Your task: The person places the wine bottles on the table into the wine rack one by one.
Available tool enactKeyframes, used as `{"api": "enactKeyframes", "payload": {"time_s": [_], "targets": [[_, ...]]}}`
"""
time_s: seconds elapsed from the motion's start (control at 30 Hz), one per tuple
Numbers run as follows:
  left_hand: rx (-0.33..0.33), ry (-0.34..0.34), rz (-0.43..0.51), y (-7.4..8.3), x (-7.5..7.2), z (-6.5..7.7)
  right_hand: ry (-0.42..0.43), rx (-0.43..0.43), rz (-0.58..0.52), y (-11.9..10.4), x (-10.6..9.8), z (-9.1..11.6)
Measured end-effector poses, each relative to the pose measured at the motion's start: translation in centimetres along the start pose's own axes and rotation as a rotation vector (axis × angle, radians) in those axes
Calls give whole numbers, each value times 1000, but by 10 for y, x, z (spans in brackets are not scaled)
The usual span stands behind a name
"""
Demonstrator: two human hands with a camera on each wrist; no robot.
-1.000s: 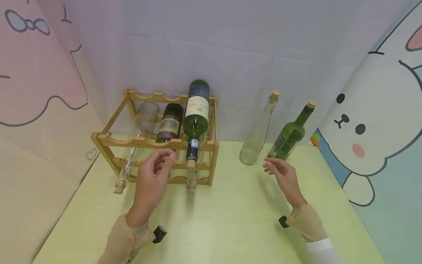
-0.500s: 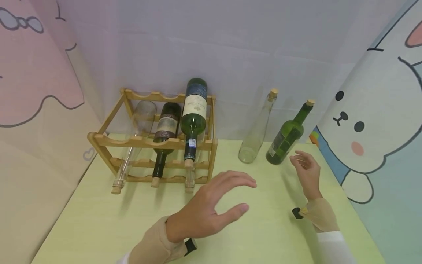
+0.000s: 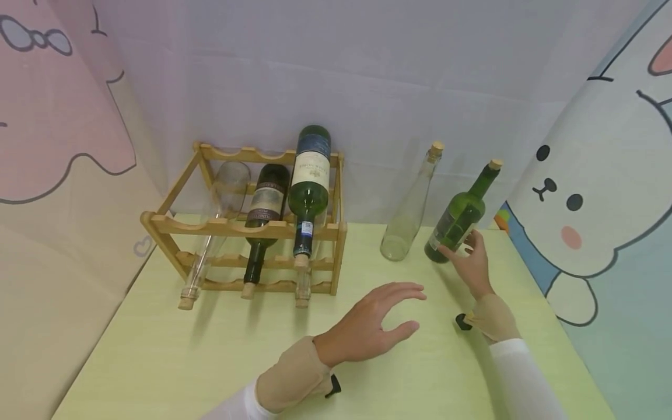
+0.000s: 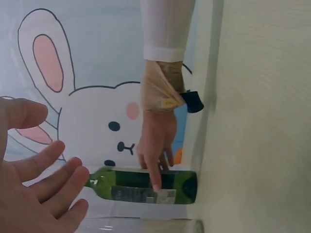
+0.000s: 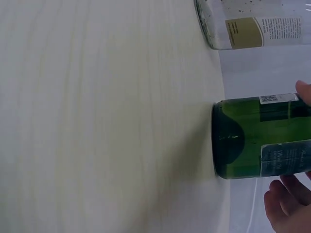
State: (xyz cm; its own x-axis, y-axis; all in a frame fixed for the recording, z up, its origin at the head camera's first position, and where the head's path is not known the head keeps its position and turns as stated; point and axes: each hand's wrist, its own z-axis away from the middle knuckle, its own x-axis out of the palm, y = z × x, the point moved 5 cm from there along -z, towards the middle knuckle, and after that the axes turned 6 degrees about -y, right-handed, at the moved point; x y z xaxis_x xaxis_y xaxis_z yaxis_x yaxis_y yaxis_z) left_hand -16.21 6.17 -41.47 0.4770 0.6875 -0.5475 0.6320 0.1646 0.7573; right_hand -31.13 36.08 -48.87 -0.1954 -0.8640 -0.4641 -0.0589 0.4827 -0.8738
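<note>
A corked green wine bottle (image 3: pixel 455 221) stands upright on the table at the right. My right hand (image 3: pixel 469 265) is at its lower body, thumb on the label side and fingers round the other side. In the right wrist view, thumb and fingers lie on opposite sides of the green glass. My left hand (image 3: pixel 373 324) hovers over the table in front, fingers spread and curved, with nothing between thumb and fingers. Left of the green bottle stands a corked clear bottle (image 3: pixel 406 219).
At the left, a wooden wine rack (image 3: pixel 238 228) holds several bottles lying with their corks toward me. Among them are a dark wine bottle (image 3: pixel 266 204) and a green bottle with a cream label (image 3: pixel 311 166) on top. A pale curtain (image 3: pixel 388 99) hangs close behind.
My left hand has moved from the rack to the right, away from the dark bottle's neck. My right hand swung right, then came in to the green wine bottle.
</note>
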Motion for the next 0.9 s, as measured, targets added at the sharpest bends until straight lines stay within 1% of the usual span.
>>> {"api": "enactKeyframes", "payload": {"time_s": [0.07, 0.17, 0.23, 0.3, 0.37, 0.47, 0.6, 0.73, 0.9], "targets": [[-85, -30, 22, -17, 10, -4, -21, 11, -8, 4, 4, -6], [-213, -71, 49, -43, 28, -13, -36, 41, -59, 11, 8, -12], [-292, -88, 42, -56, 38, -18, -42, 57, -105, 14, 12, -15], [-351, -95, 31, -65, 44, -21, -51, 59, -154, 11, 15, -15], [-404, -96, 36, -70, 47, -22, -61, 68, -179, 5, 18, -15], [-444, -93, 71, -75, 49, -20, -63, 70, -186, 7, 23, -17], [-482, -87, 111, -79, 47, -15, -51, 79, -125, 22, 25, -22], [-504, -75, 128, -83, 44, -11, -48, 82, -62, 24, 23, -19], [-530, -59, 162, -89, 40, -6, -55, 102, -35, 26, 19, -11]]}}
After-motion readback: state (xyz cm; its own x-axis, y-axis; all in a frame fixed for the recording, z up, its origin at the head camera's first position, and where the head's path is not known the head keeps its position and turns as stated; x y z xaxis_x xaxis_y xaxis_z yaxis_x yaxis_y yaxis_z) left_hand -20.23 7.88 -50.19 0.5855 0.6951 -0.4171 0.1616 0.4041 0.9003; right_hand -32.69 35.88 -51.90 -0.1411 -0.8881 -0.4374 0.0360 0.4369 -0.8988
